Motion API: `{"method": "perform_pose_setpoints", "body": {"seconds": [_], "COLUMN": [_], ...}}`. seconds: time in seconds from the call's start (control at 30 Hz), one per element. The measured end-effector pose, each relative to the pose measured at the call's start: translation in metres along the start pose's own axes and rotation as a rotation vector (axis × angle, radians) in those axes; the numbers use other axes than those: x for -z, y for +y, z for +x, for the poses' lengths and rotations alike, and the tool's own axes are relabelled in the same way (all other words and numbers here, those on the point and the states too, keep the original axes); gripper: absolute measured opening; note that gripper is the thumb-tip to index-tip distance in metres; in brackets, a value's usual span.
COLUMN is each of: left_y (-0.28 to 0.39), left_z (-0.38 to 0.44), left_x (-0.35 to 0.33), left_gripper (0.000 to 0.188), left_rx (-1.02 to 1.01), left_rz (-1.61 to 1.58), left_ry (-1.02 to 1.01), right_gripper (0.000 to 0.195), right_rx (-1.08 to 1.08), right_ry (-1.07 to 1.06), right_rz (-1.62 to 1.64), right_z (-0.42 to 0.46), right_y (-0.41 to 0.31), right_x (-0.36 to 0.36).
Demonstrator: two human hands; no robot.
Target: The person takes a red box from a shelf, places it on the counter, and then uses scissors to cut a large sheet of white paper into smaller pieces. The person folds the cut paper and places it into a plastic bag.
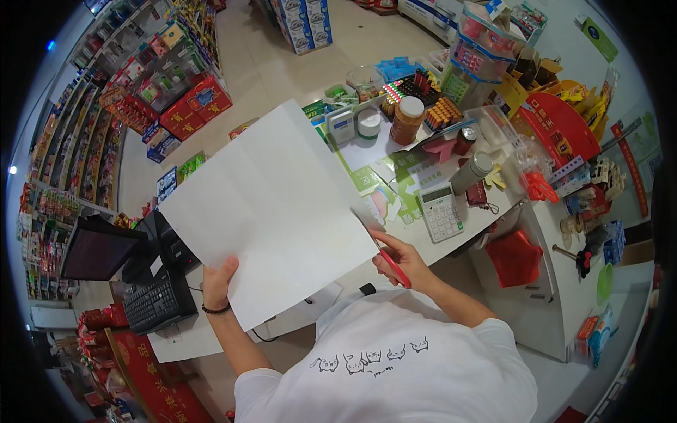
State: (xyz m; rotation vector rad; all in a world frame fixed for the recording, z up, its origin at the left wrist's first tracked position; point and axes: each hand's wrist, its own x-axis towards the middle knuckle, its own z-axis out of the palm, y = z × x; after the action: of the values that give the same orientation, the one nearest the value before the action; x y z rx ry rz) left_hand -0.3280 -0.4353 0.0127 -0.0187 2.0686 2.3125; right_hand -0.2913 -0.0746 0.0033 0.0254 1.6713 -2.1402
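A large white sheet of paper [275,217] spreads in front of me above the counter, held up at its lower left edge. My left hand [218,280] grips that edge, with the thumb on the near face and the fingers behind. In my right hand [399,260] is a pair of scissors [392,267] with red handles. Their metal blades lie at the right edge of the sheet, one blade showing beside a strip of it. The sheet hides part of the counter and whatever lies under it.
On the counter [338,280] stand a calculator [441,214], a steel flask [472,172], a drink can [465,140] and a lidded jar [407,120]. To the left are a black keyboard [153,301] and a monitor [100,248]. Stocked shelves [79,143] line the far left.
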Motion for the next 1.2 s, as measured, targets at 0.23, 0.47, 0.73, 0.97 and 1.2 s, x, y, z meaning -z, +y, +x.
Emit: {"method": "perform_pose_setpoints", "body": {"seconds": [0.23,0.47,0.73,0.97,1.2], "left_y": [0.003,0.016,0.018,0.018,0.021], "left_z": [-0.003,-0.005,-0.007,-0.011,-0.011], "left_x": [-0.001,-0.009,-0.012,-0.013,-0.019], "left_gripper": [0.053,0.052,0.052,0.052,0.05], "left_rx": [-0.025,-0.019,0.012,0.006,-0.009], "left_rz": [0.01,0.001,-0.009,0.118,0.037], "left_ry": [0.001,-0.013,-0.044,-0.026,-0.022], "right_gripper": [0.05,0.053,0.056,0.057,0.053], "right_rx": [0.04,0.114,0.136,0.137,0.16], "right_ry": [-0.009,-0.001,0.016,0.035,0.046], "right_rz": [0.027,0.018,0.005,0.08,0.029], "right_z": [-0.002,-0.002,0.002,0.002,0.003], "right_y": [-0.002,0.001,0.015,0.014,0.014], "right_x": [0.0,0.0,0.008,0.008,0.007]}}
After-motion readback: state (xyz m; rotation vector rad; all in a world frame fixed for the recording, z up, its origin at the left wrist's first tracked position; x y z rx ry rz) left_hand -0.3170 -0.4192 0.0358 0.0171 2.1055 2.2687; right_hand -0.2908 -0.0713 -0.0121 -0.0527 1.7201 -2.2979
